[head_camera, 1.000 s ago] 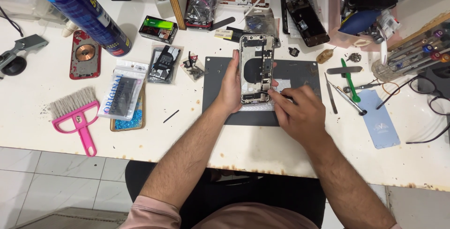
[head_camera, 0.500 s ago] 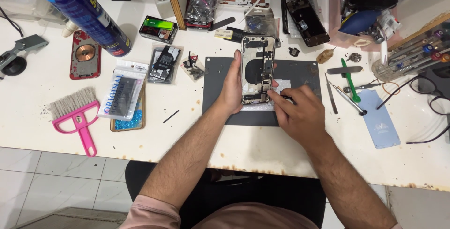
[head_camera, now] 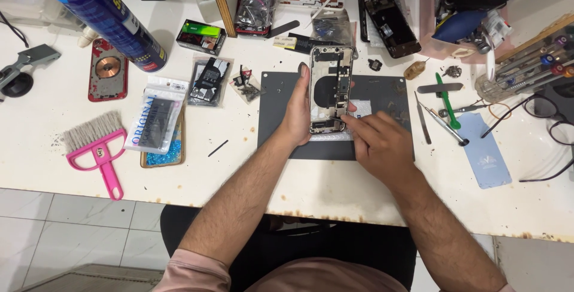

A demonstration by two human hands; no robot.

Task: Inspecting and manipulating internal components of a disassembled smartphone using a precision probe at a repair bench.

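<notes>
Left hand (head_camera: 297, 111) grips the opened phone (head_camera: 329, 88) by its left edge on the dark mat (head_camera: 275, 118) on the counter (head_camera: 335, 190), right hand (head_camera: 376, 142) closed, fingertips pressing its lower right corner.

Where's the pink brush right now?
In the head view, the pink brush lies on the white table far to the person's left, near the front edge, just left of a clear packet and well away from the left hand.
</notes>
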